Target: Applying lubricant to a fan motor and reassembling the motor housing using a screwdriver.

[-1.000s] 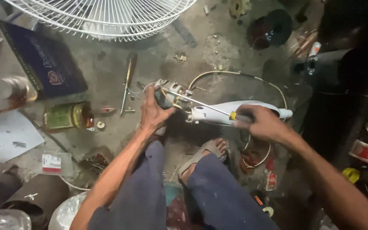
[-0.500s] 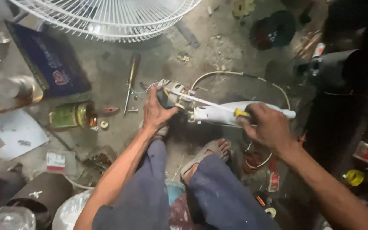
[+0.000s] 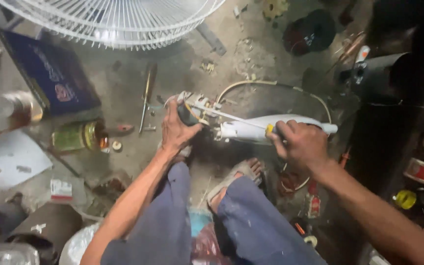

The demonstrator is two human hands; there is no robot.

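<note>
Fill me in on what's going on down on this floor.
A person sits on the concrete floor working on a white appliance housing. The left hand grips its exposed motor end; the right hand holds a yellow-tipped tool against the housing. A screwdriver and white fan guard lie nearby.

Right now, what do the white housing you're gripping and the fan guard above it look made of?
White housing: likely moulded plastic, smooth with a dull sheen, held by the right hand. Fan guard: thin white-coated wire, probably metal, in fine radial spokes.
</note>
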